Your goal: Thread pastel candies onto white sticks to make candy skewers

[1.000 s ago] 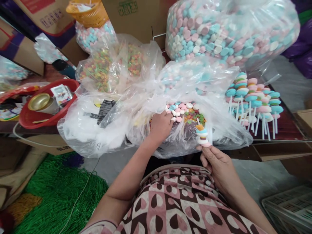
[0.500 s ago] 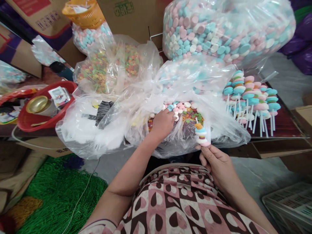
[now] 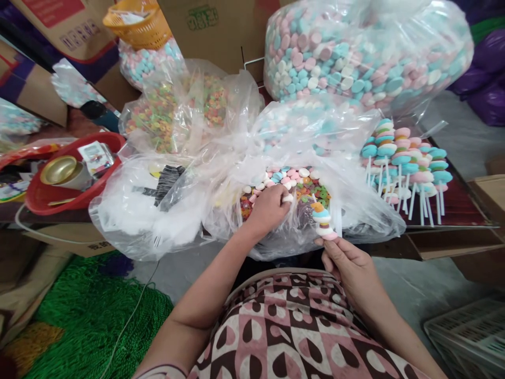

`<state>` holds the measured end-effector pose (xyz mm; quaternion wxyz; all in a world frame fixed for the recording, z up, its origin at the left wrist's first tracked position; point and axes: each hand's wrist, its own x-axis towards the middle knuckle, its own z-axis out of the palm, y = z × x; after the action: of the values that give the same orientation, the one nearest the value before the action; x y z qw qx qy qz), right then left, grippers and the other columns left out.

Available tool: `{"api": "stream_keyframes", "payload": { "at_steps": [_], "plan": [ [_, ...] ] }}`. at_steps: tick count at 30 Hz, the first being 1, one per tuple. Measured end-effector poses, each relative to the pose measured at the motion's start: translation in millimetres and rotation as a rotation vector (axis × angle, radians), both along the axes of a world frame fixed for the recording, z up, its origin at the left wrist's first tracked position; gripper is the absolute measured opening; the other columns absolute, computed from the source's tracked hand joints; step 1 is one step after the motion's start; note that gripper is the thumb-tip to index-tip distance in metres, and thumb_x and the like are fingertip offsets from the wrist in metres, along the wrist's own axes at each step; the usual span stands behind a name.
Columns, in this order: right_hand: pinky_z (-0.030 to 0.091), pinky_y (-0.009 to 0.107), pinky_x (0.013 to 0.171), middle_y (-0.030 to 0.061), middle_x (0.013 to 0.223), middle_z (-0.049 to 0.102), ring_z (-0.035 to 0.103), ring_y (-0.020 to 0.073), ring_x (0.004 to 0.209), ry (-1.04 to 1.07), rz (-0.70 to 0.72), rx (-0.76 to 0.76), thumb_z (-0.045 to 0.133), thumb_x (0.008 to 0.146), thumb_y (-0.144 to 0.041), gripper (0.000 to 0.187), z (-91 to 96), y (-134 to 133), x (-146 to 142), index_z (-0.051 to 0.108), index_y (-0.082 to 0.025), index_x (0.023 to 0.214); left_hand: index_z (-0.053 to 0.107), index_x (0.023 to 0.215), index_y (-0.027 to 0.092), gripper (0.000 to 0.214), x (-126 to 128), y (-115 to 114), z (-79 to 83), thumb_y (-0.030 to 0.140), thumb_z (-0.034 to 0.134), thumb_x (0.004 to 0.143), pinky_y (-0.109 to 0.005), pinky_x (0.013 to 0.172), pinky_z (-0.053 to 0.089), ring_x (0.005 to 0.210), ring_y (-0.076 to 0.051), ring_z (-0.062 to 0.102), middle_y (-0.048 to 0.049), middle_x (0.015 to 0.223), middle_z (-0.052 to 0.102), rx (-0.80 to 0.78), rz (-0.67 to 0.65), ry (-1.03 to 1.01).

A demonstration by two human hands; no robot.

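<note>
My left hand is closed on a white marshmallow, just above an opened plastic bag of sweets. Pink, blue and white marshmallows lie there beside ring-shaped gummies in green, orange and red. Between the thumb and fingers of my right hand is a candy skewer, its stick tip poking out at the top. An orange gummy, a blue marshmallow, white ones and a pink one are threaded on it. Finished-looking candy skewers are stacked at the right, white sticks toward me.
A large bag of marshmallows stands at the back. Behind the left side are a bag of gummy rings and an orange basket. A red basin holds a gold bowl. Green strands cover the floor at left.
My left hand has drawn back toward me and slightly right, away from the marshmallow pile, with a white marshmallow in its fingers. The skewer in my right hand has barely shifted.
</note>
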<state>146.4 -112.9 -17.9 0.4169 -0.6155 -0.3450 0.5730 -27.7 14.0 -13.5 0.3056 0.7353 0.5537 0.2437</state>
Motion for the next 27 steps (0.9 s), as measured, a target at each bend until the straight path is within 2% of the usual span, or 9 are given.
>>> {"api": "stream_keyframes", "payload": {
  "at_steps": [2,4,7,12,17,23,27],
  "plan": [
    [0.019,0.023,0.043,-0.0046,0.051,0.044,0.029,0.008,0.044,-0.02,0.02,-0.007,0.063,0.084,-0.053,0.037,6.0,1,-1,0.07,-0.017,0.089,0.06,0.1,0.017,0.022,-3,-2,-1.7,0.021,0.062,0.079,-0.029,0.078,0.044,0.082,-0.015,0.059,-0.003,0.09,0.065,-0.191,0.069,-0.392],
    [0.019,0.023,0.042,-0.0047,0.05,0.044,0.029,0.0081,0.043,-0.033,0.053,-0.014,0.061,0.084,-0.055,0.04,11.8,2,-3,0.07,-0.017,0.09,0.061,0.101,0.017,0.028,-6,-3,-2.9,0.024,0.068,0.075,-0.025,0.076,0.044,0.08,-0.011,0.059,-0.001,0.092,0.065,-0.383,0.075,-0.756],
    [0.018,0.023,0.041,-0.0052,0.048,0.042,0.027,0.008,0.042,-0.038,0.11,-0.027,0.058,0.085,-0.057,0.043,16.8,4,-5,0.07,-0.016,0.092,0.066,0.095,0.016,0.032,-8,-7,-3.6,0.027,0.078,0.068,-0.022,0.072,0.043,0.078,-0.008,0.058,0.0005,0.089,0.065,-0.552,0.071,-1.045],
    [0.018,0.022,0.041,-0.0058,0.047,0.04,0.027,0.0074,0.042,-0.046,0.15,-0.018,0.058,0.085,-0.057,0.044,15.6,6,-6,0.07,-0.015,0.094,0.066,0.091,0.016,0.033,-5,-13,-1.9,0.031,0.082,0.066,-0.024,0.069,0.048,0.077,-0.012,0.064,-0.0008,0.086,0.067,-0.657,0.044,-1.192],
    [0.015,0.023,0.041,-0.0066,0.045,0.037,0.027,0.0073,0.041,-0.042,0.131,-0.029,0.059,0.084,-0.056,0.043,11.7,3,-5,0.069,-0.015,0.091,0.067,0.093,0.016,0.038,1,-15,-2.4,0.03,0.085,0.063,-0.027,0.072,0.051,0.074,-0.012,0.066,-0.0006,0.083,0.069,-0.659,0.083,-1.264],
    [0.014,0.023,0.04,-0.0067,0.042,0.037,0.026,0.0075,0.041,-0.039,0.09,-0.058,0.062,0.082,-0.056,0.043,8.4,4,-2,0.069,-0.014,0.087,0.072,0.102,0.018,0.04,1,-18,-1.9,0.033,0.083,0.067,-0.037,0.084,0.052,0.082,-0.018,0.069,-0.0057,0.093,0.074,-0.729,0.074,-1.277],
    [0.014,0.022,0.041,-0.0065,0.043,0.038,0.026,0.0073,0.041,-0.047,0.072,-0.059,0.063,0.08,-0.056,0.043,7.0,5,-1,0.068,-0.014,0.086,0.075,0.102,0.019,0.036,2,-22,4.0,0.032,0.081,0.069,-0.035,0.086,0.053,0.086,-0.018,0.069,-0.0057,0.098,0.074,-0.703,0.068,-1.27]
  ]
}}
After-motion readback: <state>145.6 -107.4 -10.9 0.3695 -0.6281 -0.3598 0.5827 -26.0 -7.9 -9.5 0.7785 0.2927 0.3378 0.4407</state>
